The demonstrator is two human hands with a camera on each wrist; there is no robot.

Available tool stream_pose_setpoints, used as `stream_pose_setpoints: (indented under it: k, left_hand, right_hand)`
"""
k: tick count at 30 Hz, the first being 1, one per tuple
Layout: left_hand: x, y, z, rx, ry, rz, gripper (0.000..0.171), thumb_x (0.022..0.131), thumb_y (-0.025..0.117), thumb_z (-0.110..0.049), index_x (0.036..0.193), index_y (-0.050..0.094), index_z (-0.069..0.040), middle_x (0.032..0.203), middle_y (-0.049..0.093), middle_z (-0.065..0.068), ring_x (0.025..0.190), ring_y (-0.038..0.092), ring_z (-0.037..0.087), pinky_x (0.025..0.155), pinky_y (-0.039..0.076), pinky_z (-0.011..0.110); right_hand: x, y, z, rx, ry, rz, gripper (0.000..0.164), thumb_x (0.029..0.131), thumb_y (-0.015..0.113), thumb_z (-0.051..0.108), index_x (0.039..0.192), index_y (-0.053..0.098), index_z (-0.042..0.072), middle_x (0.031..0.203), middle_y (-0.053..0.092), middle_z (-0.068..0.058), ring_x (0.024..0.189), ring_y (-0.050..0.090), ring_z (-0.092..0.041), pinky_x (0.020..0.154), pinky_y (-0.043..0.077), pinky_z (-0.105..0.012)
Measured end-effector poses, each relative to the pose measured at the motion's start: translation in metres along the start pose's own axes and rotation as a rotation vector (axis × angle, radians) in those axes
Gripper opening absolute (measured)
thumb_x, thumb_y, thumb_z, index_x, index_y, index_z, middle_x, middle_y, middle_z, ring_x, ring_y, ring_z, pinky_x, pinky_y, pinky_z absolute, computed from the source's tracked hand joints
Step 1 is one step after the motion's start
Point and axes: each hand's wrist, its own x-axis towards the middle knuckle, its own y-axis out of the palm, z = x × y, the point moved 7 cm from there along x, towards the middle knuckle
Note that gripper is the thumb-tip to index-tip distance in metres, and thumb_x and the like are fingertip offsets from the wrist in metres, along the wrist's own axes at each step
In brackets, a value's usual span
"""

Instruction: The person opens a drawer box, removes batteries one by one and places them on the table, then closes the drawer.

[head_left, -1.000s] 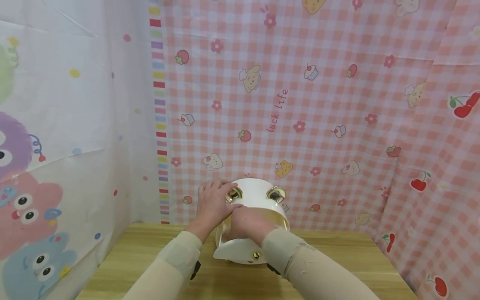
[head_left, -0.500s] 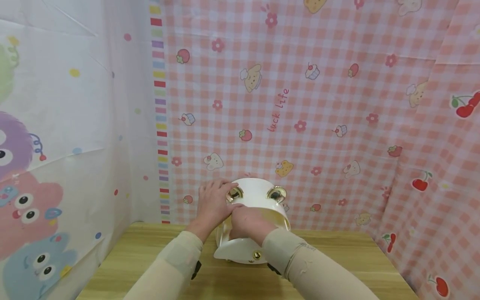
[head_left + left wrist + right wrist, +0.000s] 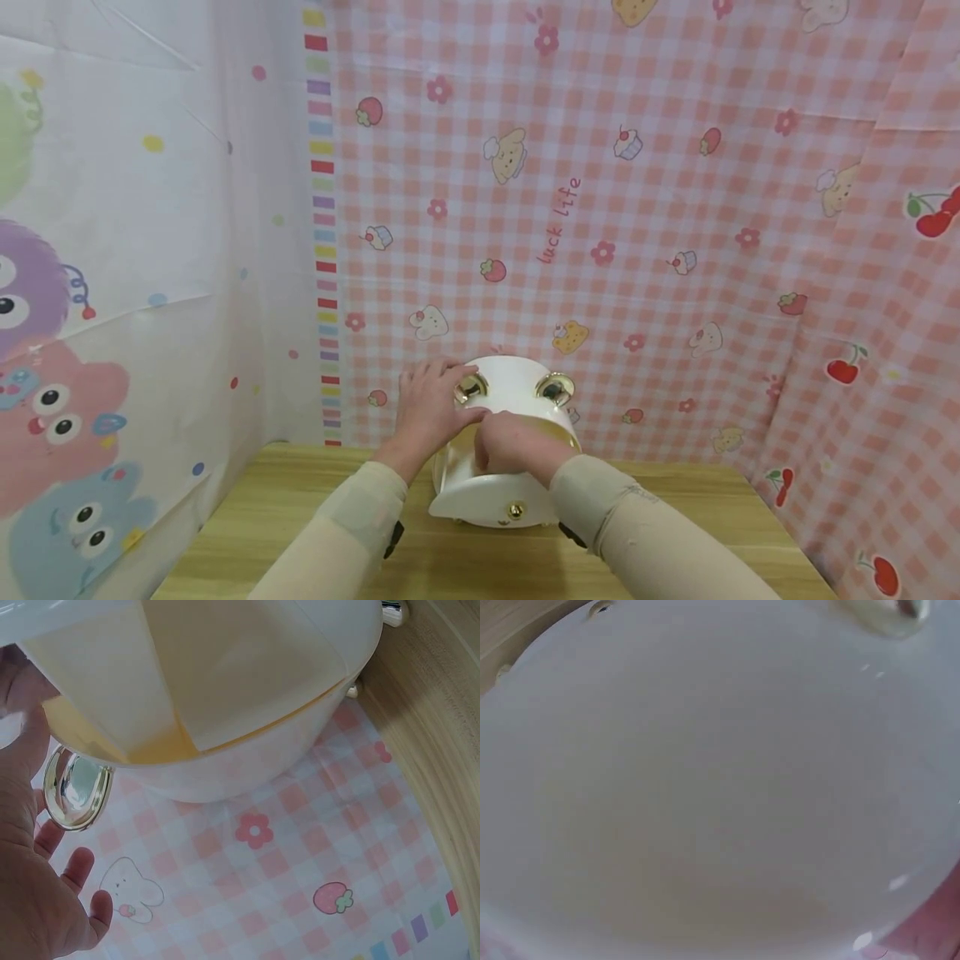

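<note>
A glossy white rounded box (image 3: pixel 513 375) stands on the table, its front open above a low white flap with a gold knob (image 3: pixel 516 510). Two gold ear-like rings, the left ring (image 3: pixel 471 388) and the right ring (image 3: pixel 556 388), sit near its top. My left hand (image 3: pixel 433 404) grips its upper left side, thumb at the opening's edge, other fingers by the ring. Curled, my right hand (image 3: pixel 517 446) reaches into the opening; its fingertips are hidden, so I cannot tell whether they hold anything. Pale panels (image 3: pixel 105 675) show inside in the left wrist view. White shell (image 3: pixel 705 765) fills the right wrist view.
The box rests on a wood-grain table (image 3: pixel 300 500). Close behind hangs a pink checked cloth (image 3: pixel 645 208) with printed strawberries and flowers. A white cloth (image 3: pixel 172 350) with cartoon figures closes off the left side.
My right hand has shifted to the right within the opening, so more of the inside shows at its left. My left hand and the box stay in place.
</note>
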Motion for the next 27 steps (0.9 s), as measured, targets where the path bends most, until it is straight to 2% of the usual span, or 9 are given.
stream_pose_setpoints:
  k: [3,5,8,10,12,15,22,27]
  left_hand:
    - [0.0,0.002,0.0,0.001,-0.01,0.016,0.071,0.078,0.091,-0.056,0.14,0.07,-0.028,0.143,0.064,0.002,0.136,0.056,0.033,0.111,0.04,0.057]
    - [0.0,0.002,0.001,0.002,-0.013,0.022,0.072,0.078,0.09,-0.058,0.141,0.069,-0.029,0.144,0.064,0.002,0.136,0.055,0.033,0.112,0.04,0.057]
    - [0.0,0.002,0.001,0.003,-0.011,0.02,0.073,0.078,0.09,-0.059,0.141,0.069,-0.028,0.144,0.064,0.002,0.136,0.056,0.033,0.113,0.04,0.058]
    - [0.0,0.002,0.001,0.0,-0.008,0.015,0.073,0.078,0.09,-0.058,0.141,0.07,-0.027,0.143,0.064,0.002,0.136,0.056,0.032,0.112,0.04,0.058]
    - [0.0,0.001,0.001,0.004,-0.004,0.011,0.073,0.078,0.09,-0.059,0.14,0.07,-0.027,0.143,0.064,0.002,0.135,0.056,0.032,0.112,0.041,0.057]
    - [0.0,0.0,0.001,0.006,-0.003,0.011,0.073,0.078,0.09,-0.059,0.141,0.07,-0.027,0.144,0.064,0.001,0.135,0.057,0.032,0.112,0.041,0.057]
    - [0.0,0.0,0.001,0.001,-0.009,0.027,0.073,0.079,0.089,-0.06,0.142,0.069,-0.028,0.146,0.063,0.002,0.136,0.056,0.032,0.112,0.04,0.057]
    - [0.0,0.0,0.001,0.001,-0.004,0.026,0.073,0.079,0.088,-0.06,0.142,0.069,-0.028,0.146,0.063,0.002,0.137,0.056,0.032,0.112,0.041,0.057]
  right_hand:
    - [-0.002,0.001,-0.005,0.01,-0.064,0.002,0.005,0.091,0.083,0.017,0.09,0.087,0.013,0.091,0.083,0.002,0.09,0.075,-0.015,0.087,0.062,-0.03]
    - [-0.004,0.001,-0.008,0.023,-0.118,-0.006,0.009,0.092,0.083,0.017,0.084,0.087,0.012,0.077,0.08,0.005,0.076,0.072,-0.01,0.076,0.06,-0.025]
    - [-0.007,0.0,-0.011,0.036,-0.199,-0.008,0.03,0.094,0.08,0.013,0.064,0.076,0.01,0.054,0.057,0.011,0.055,0.047,-0.004,0.056,0.04,-0.019]
    - [-0.009,-0.001,-0.012,0.051,-0.238,-0.006,0.044,0.094,0.077,0.008,0.054,0.061,0.012,0.049,0.039,0.012,0.052,0.03,-0.004,0.053,0.026,-0.02]
    - [-0.012,-0.001,-0.013,0.07,-0.256,-0.001,0.051,0.095,0.074,0.005,0.052,0.049,0.015,0.05,0.03,0.012,0.052,0.025,-0.004,0.053,0.02,-0.02]
    - [-0.014,0.0,-0.015,0.096,-0.261,0.001,0.052,0.095,0.072,0.001,0.052,0.047,0.017,0.05,0.031,0.013,0.052,0.028,-0.003,0.053,0.022,-0.019]
    - [-0.016,0.0,-0.019,0.071,-0.237,0.015,0.031,0.09,0.077,-0.003,0.065,0.071,0.014,0.059,0.056,0.011,0.059,0.046,-0.003,0.06,0.039,-0.019]
    - [-0.016,0.001,-0.022,0.072,-0.227,0.015,0.028,0.09,0.078,-0.003,0.068,0.074,0.015,0.062,0.061,0.01,0.062,0.049,-0.003,0.063,0.042,-0.02]
